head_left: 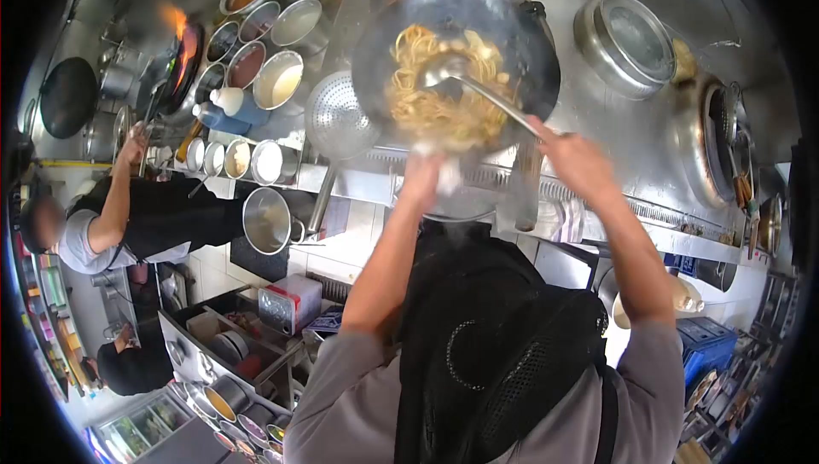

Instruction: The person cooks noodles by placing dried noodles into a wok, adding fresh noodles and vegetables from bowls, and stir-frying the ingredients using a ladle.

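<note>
A large dark wok sits over a burner, with noodles and pale pieces in it. Fingers of my right hand are wrapped round the handle of a metal ladle, whose bowl rests among the noodles. My left hand, somewhat blurred, is closed on a white cloth at the wok's near rim. Where cloth and rim meet is hidden by steam and motion blur. Flames show at the wok's far edge.
Left of the wok lies a perforated strainer. Beyond it stand sauce pots and squeeze bottles. A lidded metal pot stands right. At far left, a co-worker's hand is near another flaming wok.
</note>
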The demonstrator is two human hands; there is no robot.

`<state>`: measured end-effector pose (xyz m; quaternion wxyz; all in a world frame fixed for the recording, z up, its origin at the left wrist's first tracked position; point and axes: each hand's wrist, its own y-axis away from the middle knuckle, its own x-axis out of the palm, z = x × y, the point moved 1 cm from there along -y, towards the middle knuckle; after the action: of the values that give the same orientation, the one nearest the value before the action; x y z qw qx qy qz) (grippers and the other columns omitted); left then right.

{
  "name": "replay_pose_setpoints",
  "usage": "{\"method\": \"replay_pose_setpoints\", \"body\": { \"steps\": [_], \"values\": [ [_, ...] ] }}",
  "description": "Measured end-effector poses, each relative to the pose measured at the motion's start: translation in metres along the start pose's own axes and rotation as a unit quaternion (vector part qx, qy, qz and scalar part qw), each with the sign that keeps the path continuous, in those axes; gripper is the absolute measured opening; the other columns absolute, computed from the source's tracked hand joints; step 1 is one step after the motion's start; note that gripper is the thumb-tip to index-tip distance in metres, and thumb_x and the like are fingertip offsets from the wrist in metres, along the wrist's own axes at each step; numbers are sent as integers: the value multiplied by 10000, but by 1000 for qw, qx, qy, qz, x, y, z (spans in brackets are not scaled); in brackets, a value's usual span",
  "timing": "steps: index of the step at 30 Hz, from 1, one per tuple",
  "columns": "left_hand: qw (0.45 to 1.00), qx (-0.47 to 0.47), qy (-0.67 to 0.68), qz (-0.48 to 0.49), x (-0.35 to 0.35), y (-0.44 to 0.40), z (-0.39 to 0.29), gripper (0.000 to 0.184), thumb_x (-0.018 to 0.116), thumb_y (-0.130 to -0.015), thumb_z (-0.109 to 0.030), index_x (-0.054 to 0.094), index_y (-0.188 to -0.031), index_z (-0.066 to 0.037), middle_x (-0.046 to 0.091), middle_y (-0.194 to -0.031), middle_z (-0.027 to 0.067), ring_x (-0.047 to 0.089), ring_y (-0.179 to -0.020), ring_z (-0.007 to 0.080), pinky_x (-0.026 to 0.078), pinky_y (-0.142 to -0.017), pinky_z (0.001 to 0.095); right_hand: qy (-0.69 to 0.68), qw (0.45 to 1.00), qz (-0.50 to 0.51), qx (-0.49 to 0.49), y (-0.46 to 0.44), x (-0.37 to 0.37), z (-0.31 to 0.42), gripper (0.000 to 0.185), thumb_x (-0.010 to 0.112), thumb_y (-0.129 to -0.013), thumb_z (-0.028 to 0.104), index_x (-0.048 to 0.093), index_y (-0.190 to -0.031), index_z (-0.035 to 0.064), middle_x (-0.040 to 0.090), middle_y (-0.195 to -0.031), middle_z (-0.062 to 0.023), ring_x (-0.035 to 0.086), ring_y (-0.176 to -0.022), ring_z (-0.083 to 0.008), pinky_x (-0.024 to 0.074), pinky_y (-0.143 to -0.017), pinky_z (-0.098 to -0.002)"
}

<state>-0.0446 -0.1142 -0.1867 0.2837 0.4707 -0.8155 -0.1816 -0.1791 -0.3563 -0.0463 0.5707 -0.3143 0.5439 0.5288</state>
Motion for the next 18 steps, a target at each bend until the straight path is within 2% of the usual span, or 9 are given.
{"method": "replay_pose_setpoints", "body": {
  "steps": [3,4,7,9,10,13,16,17,18],
  "values": [
    [999,9,30,-7,-1,-4,12,204,544,-947,-167,594,-1098,-39,648,-1002,134,665,-813,215,551,-575,367,-7,1000,-1,-21,12,-4,6,474,561,-964,253,472,-1427,291,672,-835,-221,654,-783,-418,526,-718,-504],
    [993,37,64,-89,-3,4,45,248,544,-944,-133,557,-1171,-33,643,-1032,131,671,-843,228,571,-624,377,3,999,30,-14,32,-18,-5,477,559,-963,239,469,-1430,271,670,-837,-215,650,-794,-420,521,-722,-506],
    [984,172,29,-31,13,44,31,267,526,-912,-63,540,-1176,-32,637,-1035,133,671,-844,238,574,-636,384,-10,999,44,-3,47,-20,-37,480,566,-956,211,476,-1427,214,656,-831,-199,639,-819,-426,512,-738,-508],
    [994,105,-35,-5,-4,-2,35,226,513,-901,-51,548,-1124,-36,640,-1009,147,667,-812,239,566,-619,395,-60,995,-72,-16,28,3,-34,448,568,-957,215,507,-1401,214,657,-843,-207,637,-812,-425,511,-740,-515],
    [994,78,81,2,9,-12,18,138,520,-900,-63,554,-1028,-26,630,-925,137,652,-761,233,555,-601,388,-43,995,-92,-4,19,6,-24,424,564,-959,202,528,-1381,193,660,-827,-223,638,-788,-424,511,-738,-508],
    [996,42,78,27,24,-6,-1,128,531,-900,-71,554,-1008,-6,619,-869,118,649,-754,228,555,-602,383,-77,985,-153,-36,22,17,-28,407,554,-964,189,536,-1369,152,659,-793,-232,630,-741,-427,502,-719,-508],
    [995,63,77,-14,21,-15,21,165,492,-918,-51,551,-1061,9,636,-932,126,654,-790,223,556,-636,385,-140,986,-83,-28,54,-2,-27,405,544,-981,216,538,-1374,121,630,-751,-243,601,-661,-388,473,-671,-483],
    [989,74,113,-53,34,5,13,156,485,-924,-55,554,-1048,9,635,-930,124,651,-786,217,552,-636,381,-133,987,-79,-49,54,-29,-28,409,541,-988,226,536,-1382,116,608,-726,-239,583,-623,-354,464,-648,-460],
    [987,85,136,-19,52,39,-18,144,488,-926,-72,558,-1020,12,630,-888,120,648,-762,215,543,-621,375,-136,986,-86,-44,60,-52,-29,409,541,-988,226,536,-1382,116,608,-726,-239,583,-623,-354,464,-648,-460]
  ]
}}
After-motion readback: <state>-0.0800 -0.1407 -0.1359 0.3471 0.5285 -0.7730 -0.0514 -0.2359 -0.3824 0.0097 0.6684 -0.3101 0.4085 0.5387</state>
